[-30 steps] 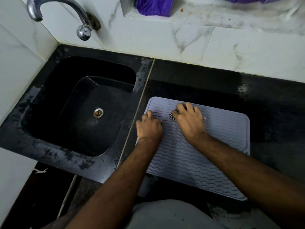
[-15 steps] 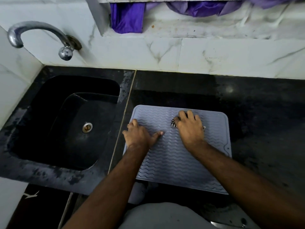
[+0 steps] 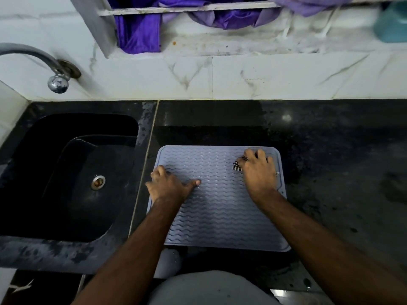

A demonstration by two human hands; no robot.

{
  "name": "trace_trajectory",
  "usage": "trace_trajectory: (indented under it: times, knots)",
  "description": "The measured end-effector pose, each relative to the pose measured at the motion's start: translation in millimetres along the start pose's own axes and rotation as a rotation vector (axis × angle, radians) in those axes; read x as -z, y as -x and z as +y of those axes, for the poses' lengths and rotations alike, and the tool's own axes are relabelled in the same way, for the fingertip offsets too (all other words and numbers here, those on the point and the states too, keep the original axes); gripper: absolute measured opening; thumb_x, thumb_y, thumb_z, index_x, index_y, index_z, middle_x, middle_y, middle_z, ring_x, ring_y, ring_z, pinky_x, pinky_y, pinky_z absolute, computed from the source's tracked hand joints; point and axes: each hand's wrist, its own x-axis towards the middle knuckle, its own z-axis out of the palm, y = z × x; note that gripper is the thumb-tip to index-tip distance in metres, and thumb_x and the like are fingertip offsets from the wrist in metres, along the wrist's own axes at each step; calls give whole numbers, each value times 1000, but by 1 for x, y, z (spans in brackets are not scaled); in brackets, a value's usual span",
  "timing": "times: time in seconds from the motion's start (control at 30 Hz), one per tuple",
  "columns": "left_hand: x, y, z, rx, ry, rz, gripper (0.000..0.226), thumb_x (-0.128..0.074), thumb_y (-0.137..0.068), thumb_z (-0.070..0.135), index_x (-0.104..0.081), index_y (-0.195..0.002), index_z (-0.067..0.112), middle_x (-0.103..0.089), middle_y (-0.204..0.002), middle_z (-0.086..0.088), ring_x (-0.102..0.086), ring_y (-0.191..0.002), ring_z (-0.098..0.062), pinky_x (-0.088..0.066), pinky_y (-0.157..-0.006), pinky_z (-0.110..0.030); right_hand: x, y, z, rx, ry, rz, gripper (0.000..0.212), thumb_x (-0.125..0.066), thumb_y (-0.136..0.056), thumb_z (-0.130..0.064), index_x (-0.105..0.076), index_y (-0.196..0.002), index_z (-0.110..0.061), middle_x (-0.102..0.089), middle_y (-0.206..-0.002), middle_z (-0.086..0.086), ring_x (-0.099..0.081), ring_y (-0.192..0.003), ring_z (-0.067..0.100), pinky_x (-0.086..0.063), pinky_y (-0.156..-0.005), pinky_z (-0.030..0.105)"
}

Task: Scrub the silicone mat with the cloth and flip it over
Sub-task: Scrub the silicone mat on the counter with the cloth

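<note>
A black sink basin (image 3: 66,177) with a steel drain (image 3: 98,182) sits to the left of a dark, wet-looking stone counter (image 3: 330,161), and a chrome tap (image 3: 44,67) juts from the marble-tiled wall (image 3: 242,80) above the basin's far left corner. On the ledge above the tiles, purple fabric (image 3: 141,29) hangs through a white rail, and a blurred teal object (image 3: 392,20) stands at the far right. The grey silicone mat (image 3: 220,208) with its wavy ribs lies flat on the counter just right of the seam beside the sink, its near edge close to the counter's front. The left hand (image 3: 169,186) rests on the mat's left edge, palm down, thumb stretched out to the right across the ribs and fingers loosely spread, gripping nothing. The right hand (image 3: 258,172) sits on the far right part of the mat, fingers curled over a small striped cloth (image 3: 237,166) bunched beneath it, only a corner of which shows at the thumb side. Both forearms reach in from the bottom of the view, well apart, over a pale garment (image 3: 209,289) at the person's waist.
</note>
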Motion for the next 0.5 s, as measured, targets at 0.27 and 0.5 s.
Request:
trace_trajectory:
  times: [0.27,0.5]
  knots:
    - [-18,4,5,37,23,13,138,-7,-70,99,-10,-154,-10,-18,-161,-25,-21,-150,-39,-26,-119,-55,-4,13,35,-104,14,-3,28,-55,-92,-24,-66,-117,-28,-48,-126,0,-40,-115,28,-38,-88,44]
    - [-16,9,4,18,33,5,133,-9,-75,95,-1,-152,-13,-12,-162,-28,-17,-152,-39,-26,-119,-55,-4,24,56,-203,23,-26,29,-52,-93,-21,-64,-119,-27,-46,-127,2,-40,-111,27,-39,-86,43]
